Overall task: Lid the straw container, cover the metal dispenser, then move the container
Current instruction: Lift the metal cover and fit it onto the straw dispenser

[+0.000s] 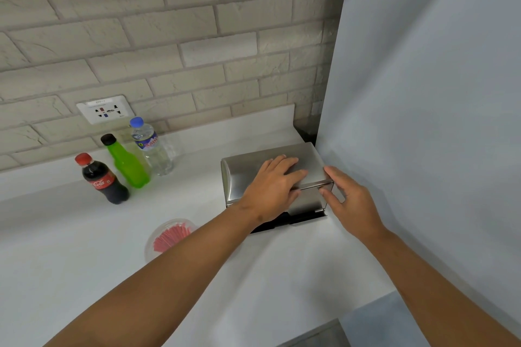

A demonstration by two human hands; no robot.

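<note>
A brushed metal dispenser (pixel 245 175) stands on the white counter, against the grey wall at the right. Its metal cover lies over the top. My left hand (pixel 270 191) rests flat on that cover, fingers spread. My right hand (pixel 349 200) touches the cover's front right corner with its fingertips. A black base shows under the dispenser's front. The clear round straw container (pixel 169 236), holding red-wrapped straws under a clear lid, sits on the counter left of the dispenser; my left forearm hides its right part.
A cola bottle (pixel 103 180), a green bottle (pixel 127 162) and a water bottle (pixel 150 146) stand in a row at the back left. Above them a wall socket (pixel 105 109) sits in the brick wall. The white counter (pixel 84 248) ends at bottom right.
</note>
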